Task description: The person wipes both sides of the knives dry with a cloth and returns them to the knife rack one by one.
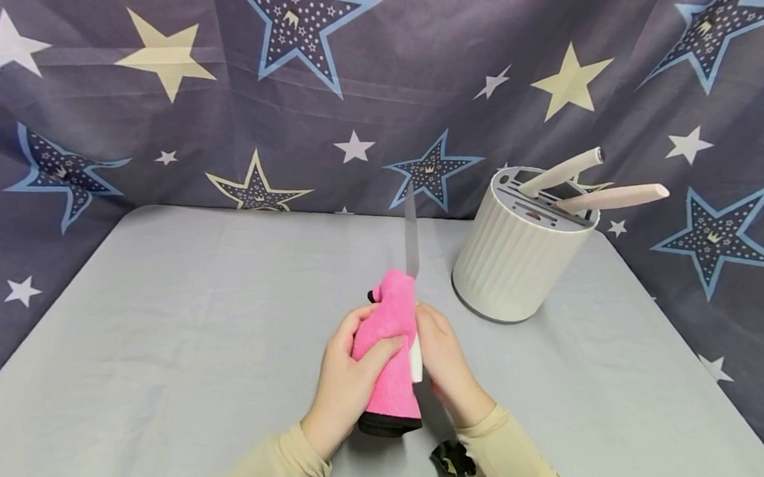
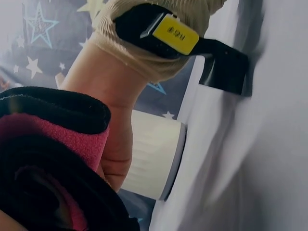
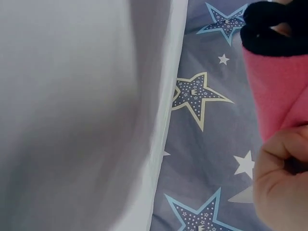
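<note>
A pink cloth [image 1: 392, 389] with a black border is folded over a knife, whose blade [image 1: 412, 240] points away from me above the table. My left hand [image 1: 344, 380] grips the cloth, thumb laid across its front. On the other side, my right hand [image 1: 445, 360] holds the knife by its white handle [image 1: 416, 360], partly covered by cloth. Rolled layers of the cloth's black edge [image 2: 57, 113] fill the left of the left wrist view. In the right wrist view, the pink cloth [image 3: 281, 91] hangs above the left hand [image 3: 281, 178]; the blade is hidden there.
A ribbed cream knife block [image 1: 513, 259] stands at the back right, with a cream handle [image 1: 566, 171] and a pinkish handle [image 1: 619, 197] sticking out of its slotted top. A star-patterned curtain [image 1: 360, 114] borders the grey-white table [image 1: 183, 341] behind and at the sides.
</note>
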Action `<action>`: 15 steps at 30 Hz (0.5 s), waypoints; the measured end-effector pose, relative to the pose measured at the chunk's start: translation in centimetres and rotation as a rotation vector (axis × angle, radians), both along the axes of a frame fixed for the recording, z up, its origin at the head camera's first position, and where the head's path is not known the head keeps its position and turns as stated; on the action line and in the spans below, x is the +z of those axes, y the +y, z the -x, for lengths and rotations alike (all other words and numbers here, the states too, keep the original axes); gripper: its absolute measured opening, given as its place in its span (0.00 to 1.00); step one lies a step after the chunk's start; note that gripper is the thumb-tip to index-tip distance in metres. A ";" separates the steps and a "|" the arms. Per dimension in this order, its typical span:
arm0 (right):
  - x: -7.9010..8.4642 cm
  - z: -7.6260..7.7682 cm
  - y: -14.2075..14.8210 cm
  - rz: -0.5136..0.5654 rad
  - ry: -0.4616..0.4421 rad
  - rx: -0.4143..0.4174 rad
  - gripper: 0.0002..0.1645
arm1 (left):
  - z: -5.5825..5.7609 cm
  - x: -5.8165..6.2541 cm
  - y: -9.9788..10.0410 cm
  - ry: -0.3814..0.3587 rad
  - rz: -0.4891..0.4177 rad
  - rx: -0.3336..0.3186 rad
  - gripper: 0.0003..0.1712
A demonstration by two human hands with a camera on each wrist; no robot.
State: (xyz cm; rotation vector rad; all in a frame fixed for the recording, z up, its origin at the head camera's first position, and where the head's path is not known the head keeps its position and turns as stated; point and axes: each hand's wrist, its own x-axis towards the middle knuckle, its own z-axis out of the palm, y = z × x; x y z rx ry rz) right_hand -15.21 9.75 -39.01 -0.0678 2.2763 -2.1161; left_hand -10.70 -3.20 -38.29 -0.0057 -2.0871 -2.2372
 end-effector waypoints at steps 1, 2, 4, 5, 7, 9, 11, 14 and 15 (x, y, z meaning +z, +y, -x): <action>0.0 0.1 0.1 0.006 0.004 -0.007 0.20 | -0.1 0.0 0.1 -0.002 -0.002 -0.003 0.22; 0.0 0.1 0.1 0.014 0.004 -0.013 0.19 | -0.1 0.1 0.1 -0.002 -0.005 -0.006 0.22; 0.0 0.2 0.2 0.031 0.003 -0.020 0.19 | -0.2 0.1 0.3 -0.003 -0.010 -0.008 0.22; 0.0 0.2 0.2 0.037 0.001 -0.027 0.19 | -0.3 0.2 0.4 -0.004 -0.011 -0.009 0.22; -0.1 0.3 0.2 0.052 -0.007 -0.042 0.19 | -0.4 0.2 0.5 -0.007 -0.018 -0.014 0.22; -0.1 0.3 0.3 0.068 -0.005 -0.061 0.19 | -0.6 0.3 0.6 -0.009 -0.028 -0.023 0.21; -0.1 0.4 0.4 0.079 0.001 -0.080 0.18 | -0.7 0.3 0.8 -0.010 -0.036 -0.033 0.22; -0.1 0.4 0.5 0.102 0.011 -0.092 0.19 | -0.9 0.3 0.9 -0.006 -0.038 -0.039 0.22; 0.0 0.4 0.5 0.111 0.013 -0.094 0.19 | -0.9 0.3 0.9 -0.003 -0.037 -0.040 0.22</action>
